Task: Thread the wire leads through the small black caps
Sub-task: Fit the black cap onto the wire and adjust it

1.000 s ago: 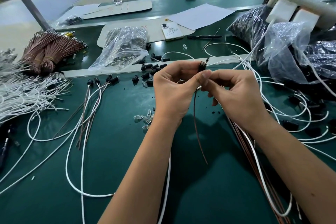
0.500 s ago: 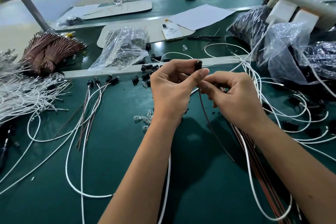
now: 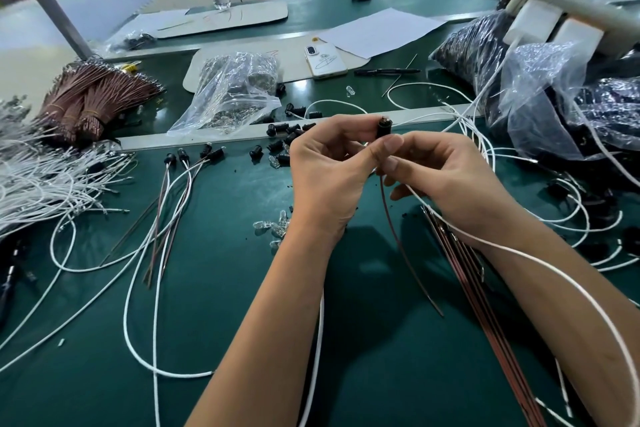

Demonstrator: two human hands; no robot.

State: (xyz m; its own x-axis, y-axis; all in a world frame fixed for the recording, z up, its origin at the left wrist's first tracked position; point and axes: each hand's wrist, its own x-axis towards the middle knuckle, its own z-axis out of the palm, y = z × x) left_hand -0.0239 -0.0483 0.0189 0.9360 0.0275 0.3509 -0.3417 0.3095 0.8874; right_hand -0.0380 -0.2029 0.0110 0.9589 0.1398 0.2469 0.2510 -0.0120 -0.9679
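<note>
While pinched upright, the black cap (image 3: 383,129) trails a brown lead (image 3: 398,236).

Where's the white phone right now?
Head view, far centre: the white phone lies on the pale board, between the clear plastic bag and black pen.

My left hand (image 3: 329,170) and my right hand (image 3: 450,180) are both bare: no gloves, no rings, no finger cots. My two forearms are bare as well, uncovered from the wrists all the way down to the bottom edge of the view, with no sleeve or cuff showing anywhere along them (whatever I wear higher up lies outside the view). Neither wrist carries a watch, a strap or a band. My fingernails (image 3: 393,141) are short, trimmed close and unpainted. There are no plasters, tape or markings on either hand.
</note>
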